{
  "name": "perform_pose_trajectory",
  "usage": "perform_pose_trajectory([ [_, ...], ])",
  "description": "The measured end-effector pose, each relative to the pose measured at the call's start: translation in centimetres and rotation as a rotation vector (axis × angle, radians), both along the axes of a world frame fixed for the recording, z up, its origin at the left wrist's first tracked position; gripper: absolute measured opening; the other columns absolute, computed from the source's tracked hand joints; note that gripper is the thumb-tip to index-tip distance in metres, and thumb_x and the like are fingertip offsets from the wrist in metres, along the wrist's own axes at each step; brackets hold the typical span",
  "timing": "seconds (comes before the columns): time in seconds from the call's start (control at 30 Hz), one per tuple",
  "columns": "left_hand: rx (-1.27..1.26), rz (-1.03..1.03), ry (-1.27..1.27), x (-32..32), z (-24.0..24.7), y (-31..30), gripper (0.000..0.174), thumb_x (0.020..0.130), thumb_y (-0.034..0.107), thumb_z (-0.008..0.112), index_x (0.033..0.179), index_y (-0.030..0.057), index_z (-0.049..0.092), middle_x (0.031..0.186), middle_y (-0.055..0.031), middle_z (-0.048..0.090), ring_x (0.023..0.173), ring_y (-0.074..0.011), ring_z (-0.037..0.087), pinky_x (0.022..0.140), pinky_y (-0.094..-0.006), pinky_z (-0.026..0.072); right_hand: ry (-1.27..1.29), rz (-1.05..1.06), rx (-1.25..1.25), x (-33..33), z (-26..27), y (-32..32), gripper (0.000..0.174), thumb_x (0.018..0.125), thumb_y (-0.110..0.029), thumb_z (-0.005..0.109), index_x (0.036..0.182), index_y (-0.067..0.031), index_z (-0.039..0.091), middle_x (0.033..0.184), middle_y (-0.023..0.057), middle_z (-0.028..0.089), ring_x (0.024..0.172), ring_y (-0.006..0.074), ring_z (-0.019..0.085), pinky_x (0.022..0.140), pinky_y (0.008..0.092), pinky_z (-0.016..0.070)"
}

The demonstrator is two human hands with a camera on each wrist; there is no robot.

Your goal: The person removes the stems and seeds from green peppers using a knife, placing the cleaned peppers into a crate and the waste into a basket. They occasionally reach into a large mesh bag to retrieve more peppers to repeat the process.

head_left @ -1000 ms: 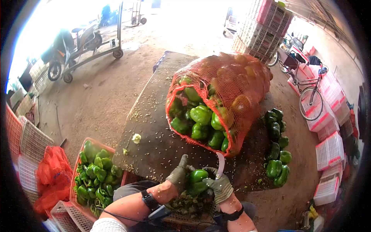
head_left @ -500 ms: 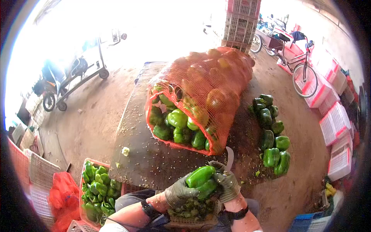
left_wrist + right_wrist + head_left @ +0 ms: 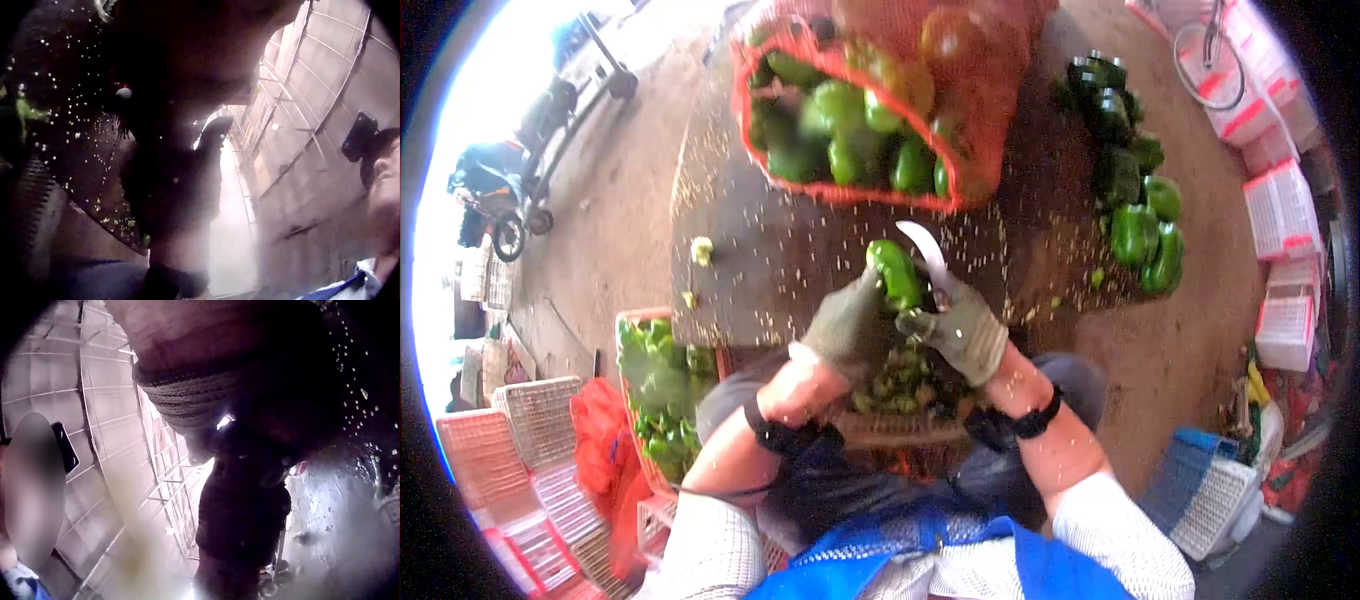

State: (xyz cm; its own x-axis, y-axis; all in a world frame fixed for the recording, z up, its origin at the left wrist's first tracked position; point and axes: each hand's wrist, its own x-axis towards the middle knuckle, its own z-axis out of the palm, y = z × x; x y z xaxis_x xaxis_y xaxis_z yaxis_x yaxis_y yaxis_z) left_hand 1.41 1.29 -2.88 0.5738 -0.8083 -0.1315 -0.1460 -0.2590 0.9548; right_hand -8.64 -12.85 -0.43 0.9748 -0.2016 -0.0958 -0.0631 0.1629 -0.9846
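My gloved left hand grips a green bell pepper, which stands roughly upright over the near edge of the dark tabletop. In my gloved right hand is a knife with a pale curved blade, its tip pointing up and left beside the pepper. The right thumb is close to the pepper's lower end. Below both hands, scraps fill a container between the knees. A red mesh sack lies open toward me, full of peppers. Both wrist views are dark, with the fingers' grip hidden.
Several peppers lie in rows along the table's right side. Seeds and bits of pepper litter the tabletop. At the left stands a crate of green peppers, near a red net heap. Plastic crates sit at lower right.
The head view has tilted down. The pepper has turned from lying sideways to upright between my hands, and the knife blade now leans up and left.
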Motion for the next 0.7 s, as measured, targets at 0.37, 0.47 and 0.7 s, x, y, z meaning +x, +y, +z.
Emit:
perform_pose_trajectory([
  [0.37,-0.002,0.031,1.057,2.5,2.4,1.6,0.03,0.089,0.012,0.065,0.116,0.0026,0.06,0.101,-0.0064,0.066,0.092,-0.0209,0.065,0.076,-0.0356,0.0544,0.209,0.152,-0.081,0.7,0.9,0.3,0.081,0.083,-0.036,0.072,0.148,-0.0115,0.029,0.129,0.0098,0.057,0.116,0.0168,0.054,0.1,0.0322,0.0421],
  [0.47,0.04,-0.123,0.803,4.4,5.2,2.4,0.035,0.086,0.011,0.069,0.118,0.0005,0.059,0.104,-0.0068,0.066,0.1,-0.0187,0.063,0.087,-0.0339,0.0518,0.038,0.123,0.149,0.8,0.0,0.3,0.089,0.082,-0.05,0.07,0.15,-0.0141,0.024,0.129,0.0099,0.055,0.113,0.0187,0.054,0.098,0.0316,0.0427],
  [0.7,-0.114,-0.143,0.974,3.9,4.1,1.4,0.058,0.083,0.018,0.073,0.132,0.0016,0.048,0.116,-0.0076,0.062,0.101,-0.0171,0.063,0.082,-0.0299,0.0553,-0.009,0.109,0.351,0.8,1.1,-1.1,0.095,0.074,-0.038,0.08,0.149,-0.0101,0.028,0.125,0.0089,0.054,0.111,0.0161,0.052,0.098,0.0315,0.0425],
])
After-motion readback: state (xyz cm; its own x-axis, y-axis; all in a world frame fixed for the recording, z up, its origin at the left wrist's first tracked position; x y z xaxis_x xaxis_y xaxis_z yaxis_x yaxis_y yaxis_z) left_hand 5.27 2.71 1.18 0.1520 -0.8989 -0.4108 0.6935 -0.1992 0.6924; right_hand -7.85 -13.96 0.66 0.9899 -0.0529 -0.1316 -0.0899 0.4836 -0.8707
